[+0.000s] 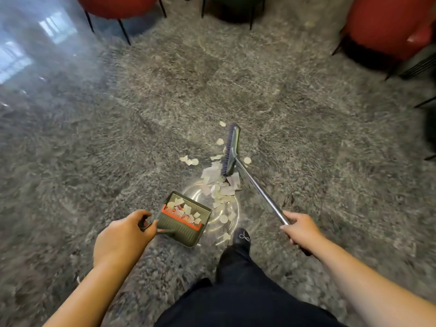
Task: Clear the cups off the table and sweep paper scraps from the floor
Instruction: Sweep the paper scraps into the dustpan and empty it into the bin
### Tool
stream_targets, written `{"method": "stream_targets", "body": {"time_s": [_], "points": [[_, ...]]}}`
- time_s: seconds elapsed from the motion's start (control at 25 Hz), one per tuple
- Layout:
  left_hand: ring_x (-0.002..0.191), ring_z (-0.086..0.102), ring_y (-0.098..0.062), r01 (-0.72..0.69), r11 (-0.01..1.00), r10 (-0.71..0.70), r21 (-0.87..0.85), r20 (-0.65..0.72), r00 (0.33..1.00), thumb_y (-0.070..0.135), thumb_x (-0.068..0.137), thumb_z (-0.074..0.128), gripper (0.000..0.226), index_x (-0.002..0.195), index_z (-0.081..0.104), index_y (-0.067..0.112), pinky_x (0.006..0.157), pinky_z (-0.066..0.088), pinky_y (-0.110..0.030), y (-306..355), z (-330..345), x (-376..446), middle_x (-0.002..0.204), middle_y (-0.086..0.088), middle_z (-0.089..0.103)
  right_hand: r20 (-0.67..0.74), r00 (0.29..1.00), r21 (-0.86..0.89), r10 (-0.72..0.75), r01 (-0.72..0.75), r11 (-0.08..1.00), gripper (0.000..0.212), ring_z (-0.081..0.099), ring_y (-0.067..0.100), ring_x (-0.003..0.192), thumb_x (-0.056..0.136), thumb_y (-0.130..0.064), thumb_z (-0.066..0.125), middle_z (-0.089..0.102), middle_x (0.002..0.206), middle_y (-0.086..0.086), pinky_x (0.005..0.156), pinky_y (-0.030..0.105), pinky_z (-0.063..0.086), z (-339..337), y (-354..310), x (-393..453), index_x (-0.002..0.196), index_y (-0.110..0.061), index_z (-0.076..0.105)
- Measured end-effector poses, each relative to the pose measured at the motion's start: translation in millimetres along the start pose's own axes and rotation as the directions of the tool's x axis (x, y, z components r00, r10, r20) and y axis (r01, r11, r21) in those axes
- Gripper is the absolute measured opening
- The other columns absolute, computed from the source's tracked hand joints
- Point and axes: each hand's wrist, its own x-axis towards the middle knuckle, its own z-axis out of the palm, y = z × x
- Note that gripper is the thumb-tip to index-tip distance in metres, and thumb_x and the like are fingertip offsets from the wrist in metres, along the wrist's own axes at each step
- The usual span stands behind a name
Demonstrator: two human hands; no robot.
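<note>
My left hand (123, 237) grips the handle of a green dustpan (186, 219) with an orange comb strip, held low over the glossy grey floor, several paper scraps inside it. My right hand (300, 228) grips the metal handle of a broom (232, 151). The broom head stands on the floor just beyond a pile of pale paper scraps (220, 185). The pile lies between the broom head and the dustpan's mouth. Loose scraps lie to the left of the head, beyond it, and near my black shoe (241, 238). No cups or table are in view.
Red chairs with thin black legs stand at the far left (113, 5) and far right (387, 24). A dark green chair (232, 8) is at the top centre. Black metal legs (424, 103) show at the right edge.
</note>
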Motion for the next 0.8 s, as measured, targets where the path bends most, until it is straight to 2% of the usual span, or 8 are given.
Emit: {"method": "stream_targets", "body": {"time_s": [0.2, 0.32, 0.48, 0.64, 0.8], "points": [[0.077, 0.066, -0.017, 0.002, 0.999, -0.003, 0.038, 0.038, 0.999, 0.060, 0.079, 0.063, 0.033, 0.107, 0.066, 0.042, 0.061, 0.053, -0.027, 24, -2, 49, 0.086, 0.010, 0.072, -0.082, 0.996, -0.067, 0.026, -0.031, 0.997, 0.054, 0.053, 0.017, 0.037, 0.083, -0.007, 0.061, 0.063, 0.054, 0.001, 0.040, 0.022, 0.039, -44, -22, 52, 0.134, -0.023, 0.054], [0.080, 0.066, -0.017, -0.006, 0.998, 0.004, 0.068, 0.031, 1.000, 0.060, 0.078, 0.063, 0.032, 0.104, 0.067, 0.043, 0.059, 0.049, -0.025, 39, -4, 76, 0.087, 0.010, 0.072, -0.094, 0.995, -0.151, 0.034, -0.048, 0.987, 0.058, 0.057, 0.020, 0.040, 0.082, -0.006, 0.061, 0.064, 0.063, 0.003, 0.041, 0.023, 0.041, -70, -38, 85, 0.138, -0.021, 0.051], [0.080, 0.067, -0.016, -0.043, 0.991, 0.036, 0.125, 0.056, 0.998, 0.060, 0.077, 0.062, 0.031, 0.103, 0.067, 0.045, 0.059, 0.049, -0.025, 69, 6, 99, 0.086, 0.009, 0.072, -0.084, 0.994, -0.279, 0.066, -0.087, 0.956, 0.055, 0.059, 0.023, 0.047, 0.083, -0.009, 0.055, 0.063, 0.064, 0.002, 0.039, 0.020, 0.039, -91, -60, 125, 0.135, -0.027, 0.054], [0.076, 0.066, -0.012, -0.061, 0.984, 0.044, 0.169, 0.105, 0.993, 0.061, 0.078, 0.060, 0.029, 0.102, 0.066, 0.046, 0.054, 0.045, -0.023, 96, 15, 118, 0.080, 0.011, 0.070, -0.016, 0.998, -0.423, 0.058, -0.059, 0.904, 0.050, 0.060, 0.023, 0.054, 0.085, -0.006, 0.050, 0.062, 0.070, 0.000, 0.041, 0.019, 0.039, -100, -83, 162, 0.130, -0.027, 0.059], [0.081, 0.067, -0.014, -0.045, 0.983, 0.029, 0.177, 0.095, 0.995, 0.061, 0.078, 0.062, 0.031, 0.104, 0.066, 0.045, 0.059, 0.048, -0.024, 115, 11, 148, 0.086, 0.011, 0.071, 0.120, 0.987, -0.561, 0.104, -0.019, 0.827, 0.035, 0.063, 0.025, 0.065, 0.088, -0.010, 0.046, 0.060, 0.081, 0.008, 0.044, 0.019, 0.040, -95, -103, 196, 0.120, -0.014, 0.058]]}}
